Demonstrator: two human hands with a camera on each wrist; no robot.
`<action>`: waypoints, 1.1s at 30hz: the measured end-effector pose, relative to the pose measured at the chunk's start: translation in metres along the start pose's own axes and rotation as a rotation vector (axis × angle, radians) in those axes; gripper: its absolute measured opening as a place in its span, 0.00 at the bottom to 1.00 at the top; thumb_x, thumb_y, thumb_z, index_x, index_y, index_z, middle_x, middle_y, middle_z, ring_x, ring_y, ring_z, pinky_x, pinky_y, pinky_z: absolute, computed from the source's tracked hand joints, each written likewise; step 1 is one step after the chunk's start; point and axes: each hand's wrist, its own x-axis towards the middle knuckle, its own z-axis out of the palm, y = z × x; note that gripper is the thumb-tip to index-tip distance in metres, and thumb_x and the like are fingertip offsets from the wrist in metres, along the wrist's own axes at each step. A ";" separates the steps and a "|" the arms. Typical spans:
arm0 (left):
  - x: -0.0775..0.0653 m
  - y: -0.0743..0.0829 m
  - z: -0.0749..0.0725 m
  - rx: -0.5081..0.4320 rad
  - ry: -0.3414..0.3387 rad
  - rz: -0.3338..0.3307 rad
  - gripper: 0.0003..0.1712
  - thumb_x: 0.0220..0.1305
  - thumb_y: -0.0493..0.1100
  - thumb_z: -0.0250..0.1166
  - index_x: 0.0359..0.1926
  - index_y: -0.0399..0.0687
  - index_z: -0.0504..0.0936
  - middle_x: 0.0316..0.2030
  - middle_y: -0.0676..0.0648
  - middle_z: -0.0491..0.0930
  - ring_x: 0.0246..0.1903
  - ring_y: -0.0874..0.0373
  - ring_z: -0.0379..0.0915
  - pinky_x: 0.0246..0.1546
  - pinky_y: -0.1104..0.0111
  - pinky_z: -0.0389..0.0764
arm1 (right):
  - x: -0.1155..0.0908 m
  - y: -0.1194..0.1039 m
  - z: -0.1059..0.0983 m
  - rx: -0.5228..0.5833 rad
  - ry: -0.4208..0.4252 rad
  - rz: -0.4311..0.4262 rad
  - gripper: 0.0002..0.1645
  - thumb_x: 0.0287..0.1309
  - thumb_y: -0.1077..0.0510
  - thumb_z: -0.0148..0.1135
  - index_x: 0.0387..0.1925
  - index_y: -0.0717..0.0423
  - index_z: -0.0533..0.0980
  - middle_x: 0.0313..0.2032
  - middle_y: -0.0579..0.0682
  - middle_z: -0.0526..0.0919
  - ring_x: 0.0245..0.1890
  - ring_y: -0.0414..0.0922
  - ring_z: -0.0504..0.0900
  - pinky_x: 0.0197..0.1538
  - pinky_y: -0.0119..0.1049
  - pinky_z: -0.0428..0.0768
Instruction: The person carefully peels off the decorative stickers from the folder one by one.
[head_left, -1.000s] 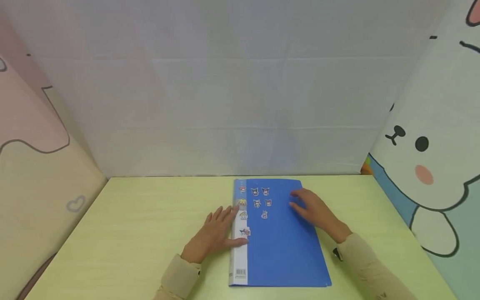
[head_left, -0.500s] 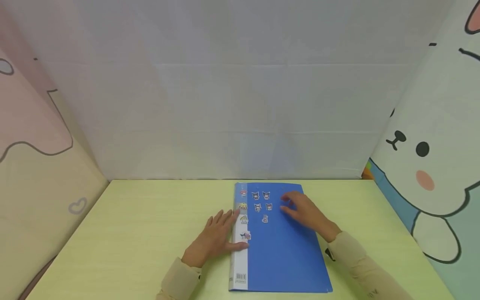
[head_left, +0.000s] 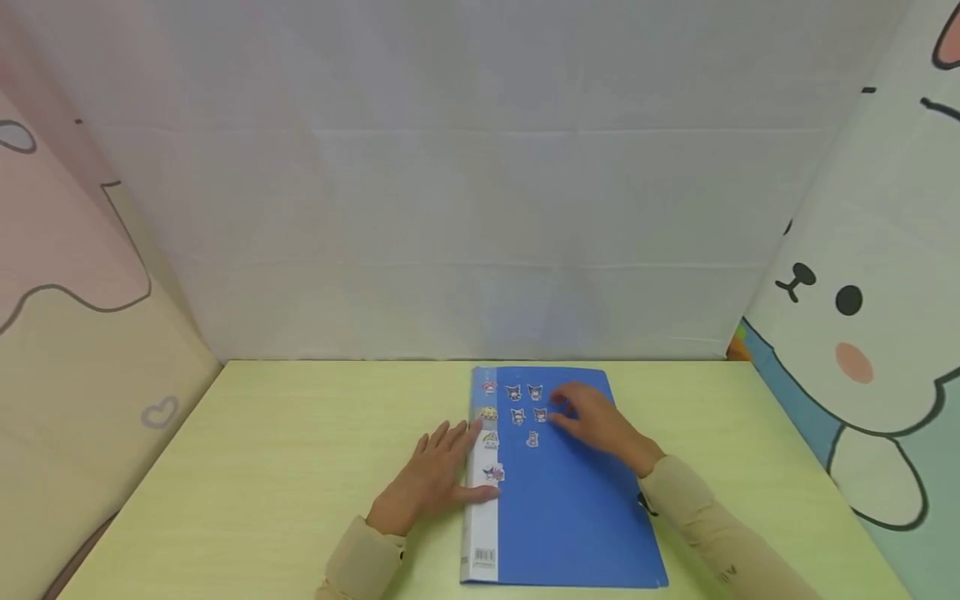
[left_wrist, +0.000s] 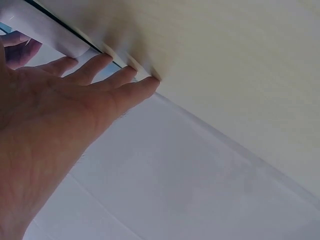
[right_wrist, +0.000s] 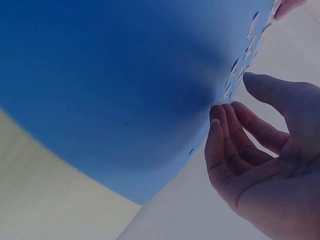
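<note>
A blue binder (head_left: pixel 573 517) lies closed on the table, its spine (head_left: pixel 481 537) to the left, white toward the near end. Character stickers dot the spine, and several more stickers (head_left: pixel 533 439) are on the upper cover. My left hand (head_left: pixel 423 483) rests along the spine with fingers spread and thumb reaching onto the cover. In the left wrist view, that hand's fingertips (left_wrist: pixel 155 82) lie by the binder's edge. My right hand (head_left: pixel 600 425) is over the upper cover, just right of the stickers. Its fingers (right_wrist: pixel 220 145) are loosely bent, thumb apart, with nothing visible between them.
The pale yellow-green table (head_left: pixel 300 467) extends on both sides of the binder. A white cloth (head_left: pixel 450 208) hangs along the back edge. Printed cartoon cloths (head_left: pixel 877 450) flank the table on the left and right.
My right hand has moved left across the cover, from near the binder's right edge to beside the stickers. My left hand stays on the spine. The head view has tilted slightly.
</note>
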 end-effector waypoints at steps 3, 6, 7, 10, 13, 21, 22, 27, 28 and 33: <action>0.000 0.000 0.000 0.000 -0.001 -0.004 0.60 0.50 0.79 0.54 0.74 0.53 0.47 0.70 0.39 0.54 0.69 0.37 0.44 0.65 0.42 0.49 | 0.001 -0.002 0.002 0.000 -0.014 0.033 0.17 0.56 0.61 0.66 0.45 0.65 0.76 0.41 0.56 0.80 0.38 0.49 0.80 0.42 0.42 0.80; 0.000 0.001 0.000 -0.010 -0.005 -0.004 0.59 0.50 0.78 0.56 0.74 0.53 0.47 0.70 0.39 0.54 0.69 0.36 0.44 0.65 0.42 0.49 | 0.003 -0.004 0.004 -0.015 -0.015 0.052 0.17 0.55 0.60 0.66 0.45 0.65 0.76 0.40 0.55 0.80 0.38 0.48 0.80 0.42 0.42 0.79; -0.001 0.002 0.000 -0.012 -0.004 -0.002 0.59 0.50 0.77 0.56 0.74 0.52 0.47 0.70 0.38 0.54 0.69 0.36 0.44 0.64 0.41 0.49 | 0.003 -0.005 0.005 -0.019 -0.013 0.057 0.16 0.55 0.60 0.67 0.44 0.64 0.77 0.39 0.54 0.79 0.37 0.48 0.80 0.42 0.42 0.79; -0.001 0.002 0.000 -0.010 -0.004 0.003 0.59 0.51 0.76 0.57 0.74 0.51 0.48 0.70 0.38 0.55 0.69 0.35 0.45 0.64 0.41 0.50 | 0.004 -0.007 0.007 -0.033 -0.007 0.057 0.15 0.54 0.61 0.68 0.42 0.64 0.77 0.37 0.54 0.79 0.36 0.48 0.80 0.41 0.43 0.79; -0.001 0.002 0.000 0.000 -0.001 0.006 0.59 0.51 0.76 0.57 0.74 0.50 0.48 0.69 0.38 0.55 0.68 0.35 0.45 0.64 0.41 0.51 | 0.005 -0.010 0.008 -0.034 -0.006 0.062 0.13 0.54 0.61 0.67 0.40 0.63 0.77 0.36 0.53 0.78 0.36 0.48 0.79 0.42 0.44 0.79; -0.001 0.002 -0.003 0.003 -0.008 0.001 0.59 0.51 0.77 0.56 0.74 0.51 0.47 0.70 0.38 0.55 0.69 0.36 0.45 0.64 0.42 0.50 | 0.007 -0.013 0.011 -0.043 0.005 0.062 0.09 0.54 0.62 0.67 0.36 0.61 0.77 0.32 0.51 0.76 0.33 0.45 0.75 0.39 0.43 0.77; -0.001 0.003 -0.003 0.003 -0.010 -0.001 0.59 0.51 0.77 0.56 0.74 0.51 0.47 0.70 0.38 0.55 0.69 0.36 0.45 0.64 0.42 0.50 | 0.007 -0.013 0.011 -0.039 0.007 0.062 0.09 0.54 0.62 0.67 0.36 0.62 0.77 0.33 0.51 0.76 0.33 0.45 0.75 0.39 0.43 0.77; 0.000 0.002 -0.002 0.020 -0.013 -0.005 0.60 0.51 0.78 0.55 0.74 0.51 0.47 0.70 0.38 0.54 0.69 0.36 0.45 0.64 0.42 0.50 | 0.009 -0.012 0.013 -0.033 0.024 0.036 0.07 0.54 0.64 0.66 0.34 0.61 0.76 0.30 0.50 0.76 0.31 0.43 0.72 0.36 0.41 0.75; 0.001 0.002 -0.002 0.022 -0.014 -0.005 0.60 0.51 0.78 0.55 0.74 0.51 0.47 0.70 0.38 0.54 0.69 0.36 0.45 0.64 0.42 0.50 | 0.010 -0.012 0.014 -0.030 0.031 0.028 0.06 0.54 0.65 0.66 0.33 0.61 0.76 0.29 0.49 0.76 0.30 0.43 0.71 0.35 0.40 0.74; 0.001 0.000 0.000 0.018 -0.010 0.002 0.60 0.50 0.78 0.55 0.74 0.51 0.47 0.70 0.38 0.55 0.69 0.36 0.45 0.64 0.41 0.51 | 0.012 -0.011 0.017 -0.017 0.061 -0.002 0.05 0.54 0.67 0.65 0.32 0.60 0.76 0.26 0.47 0.76 0.27 0.40 0.70 0.32 0.37 0.73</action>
